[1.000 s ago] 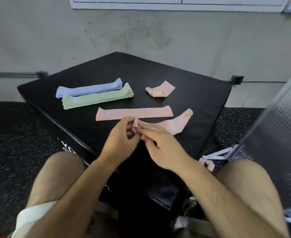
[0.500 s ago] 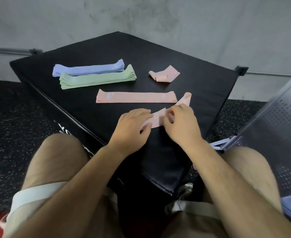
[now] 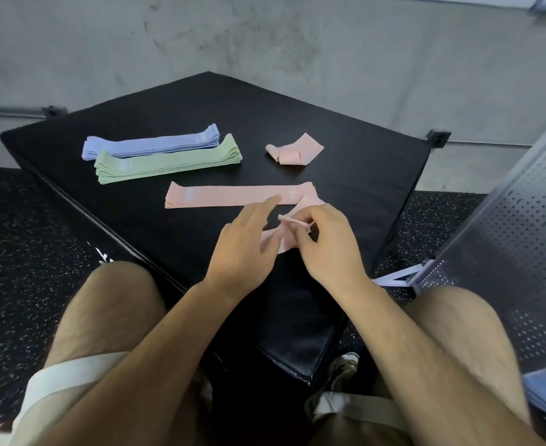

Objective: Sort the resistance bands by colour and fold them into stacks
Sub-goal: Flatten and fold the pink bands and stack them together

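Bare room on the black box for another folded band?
Free: far corner of the black padded box behind the blue band stack and crumpled pink band; right side past the flat pink band. Crowded: near corner, left hand and right hand at a twisted pink band.

wall [image 3: 265, 43]: grey concrete | floor [image 3: 23, 252]: black speckled | right: perforated panel [image 3: 506, 236], perhaps a bench
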